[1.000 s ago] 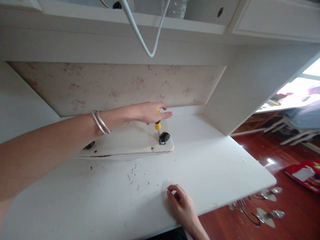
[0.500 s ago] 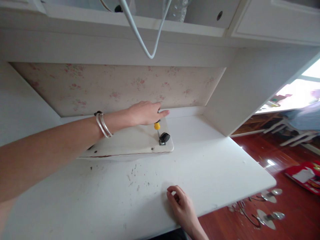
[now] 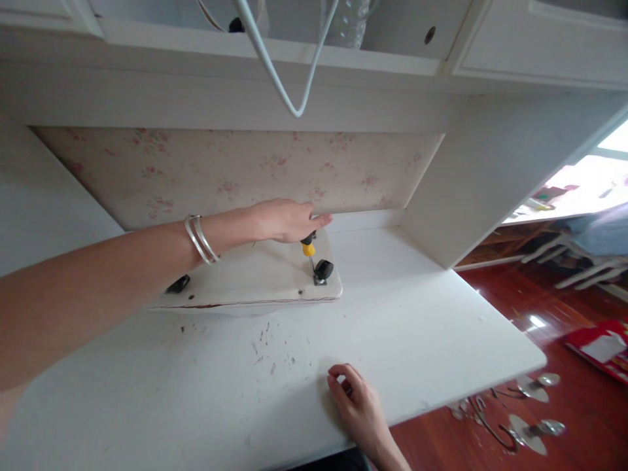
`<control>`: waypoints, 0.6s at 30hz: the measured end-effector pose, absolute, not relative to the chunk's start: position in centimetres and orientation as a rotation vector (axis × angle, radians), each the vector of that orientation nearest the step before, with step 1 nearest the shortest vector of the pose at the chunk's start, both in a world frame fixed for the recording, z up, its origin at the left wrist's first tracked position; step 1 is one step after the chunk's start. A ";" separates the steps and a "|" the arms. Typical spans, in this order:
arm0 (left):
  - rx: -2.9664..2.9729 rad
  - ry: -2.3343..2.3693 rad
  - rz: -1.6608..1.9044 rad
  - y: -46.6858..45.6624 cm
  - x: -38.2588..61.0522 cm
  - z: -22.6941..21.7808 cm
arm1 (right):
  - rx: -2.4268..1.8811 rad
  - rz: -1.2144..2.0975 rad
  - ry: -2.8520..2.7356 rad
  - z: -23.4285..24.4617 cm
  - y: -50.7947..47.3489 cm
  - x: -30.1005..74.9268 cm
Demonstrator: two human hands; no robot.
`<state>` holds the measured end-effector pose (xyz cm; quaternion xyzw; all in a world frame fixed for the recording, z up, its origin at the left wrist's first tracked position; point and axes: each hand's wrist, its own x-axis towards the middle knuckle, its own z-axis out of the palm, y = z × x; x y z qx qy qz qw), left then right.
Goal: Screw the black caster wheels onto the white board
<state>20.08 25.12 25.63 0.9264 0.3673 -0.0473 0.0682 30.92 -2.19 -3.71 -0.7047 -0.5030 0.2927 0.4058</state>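
Observation:
My left hand (image 3: 287,221), with two silver bangles (image 3: 199,239) at the wrist, is closed around the handle of a screwdriver (image 3: 308,248). The handle is black and yellow, and most of it is hidden by the fingers. Its thin metal shaft points down to the mounting plate of a black caster wheel (image 3: 324,269). That caster sits at the right front corner of a cream-white panel (image 3: 255,278) with a cracked front edge. Another black caster (image 3: 178,284) shows beside my left forearm. My right hand (image 3: 358,409) rests on the desk with its fingers curled, visibly holding nothing.
The white desk (image 3: 422,327) has dark crumbs (image 3: 265,343) in front of the panel. A white cable (image 3: 297,108) hangs from the shelf above. A side wall (image 3: 471,170) bounds the right. Metal fixtures (image 3: 530,432) and a red item (image 3: 601,347) lie on the wooden floor.
The view has shifted slightly, and more of the left caster and the screwdriver's dark handle shows. My left hand stays on the screwdriver. My right hand has not moved.

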 end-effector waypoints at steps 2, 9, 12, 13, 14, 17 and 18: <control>2.820 1.135 -0.155 25.0 20.1 25.6 | -1.776 0.754 -1.280 -3.7 -2.2 31.1; 2.869 0.731 -0.244 24.8 20.0 25.8 | -1.796 0.817 -1.336 -3.8 -2.3 31.4; 2.858 1.041 -0.174 24.6 20.1 25.7 | -1.798 0.813 -1.339 -3.7 -2.3 31.4; 2.862 1.126 -0.150 24.6 20.2 25.7 | -1.795 0.806 -1.342 -3.7 -2.3 31.4; 2.873 1.151 -0.139 24.5 20.2 25.7 | -1.792 0.800 -1.343 -3.7 -2.4 31.4; 2.890 0.891 -0.187 24.4 20.2 25.9 | -1.786 0.789 -1.343 -3.8 -2.4 31.4; 2.875 0.786 -0.208 24.4 20.2 26.0 | -1.786 0.790 -1.344 -3.9 -2.4 31.4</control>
